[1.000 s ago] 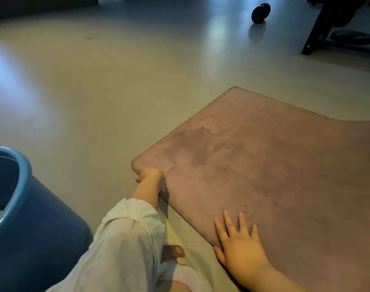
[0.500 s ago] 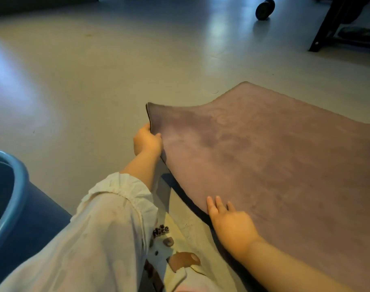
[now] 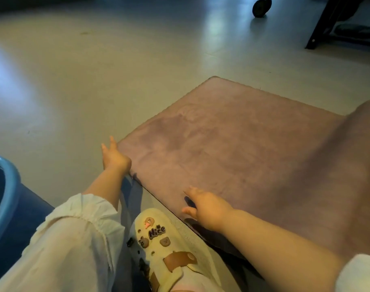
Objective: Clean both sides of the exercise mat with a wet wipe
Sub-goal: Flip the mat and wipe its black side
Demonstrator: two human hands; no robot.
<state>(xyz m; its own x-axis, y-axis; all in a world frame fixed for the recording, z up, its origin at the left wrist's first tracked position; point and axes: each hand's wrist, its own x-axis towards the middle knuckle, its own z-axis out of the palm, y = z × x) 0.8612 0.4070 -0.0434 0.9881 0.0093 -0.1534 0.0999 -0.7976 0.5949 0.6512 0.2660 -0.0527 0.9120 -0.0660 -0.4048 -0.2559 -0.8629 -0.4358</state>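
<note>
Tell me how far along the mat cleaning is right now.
Done: darker patches on the mat near its corner look like damp wiping, though that is uncertain. In hand: the left hand is at the mat's near corner, fingers extended, and the right hand is over the near edge; the mat humps up at the right. Left: no wipe is visible, and the underside looks untouched.

A blue tub (image 3: 5, 199) stands at my left, only its rounded rim and part of its wall in view. Below me is my cream clog (image 3: 169, 245), dotted with small charms, one reading "Nice", and crossed by a brown strap. The pale floor (image 3: 95, 81) spreads out ahead with soft light patches. Far off lies a dark dumbbell (image 3: 261, 6). At the upper right stands a black frame (image 3: 321, 28), a dark round plate (image 3: 358, 30) resting just beside it.
</note>
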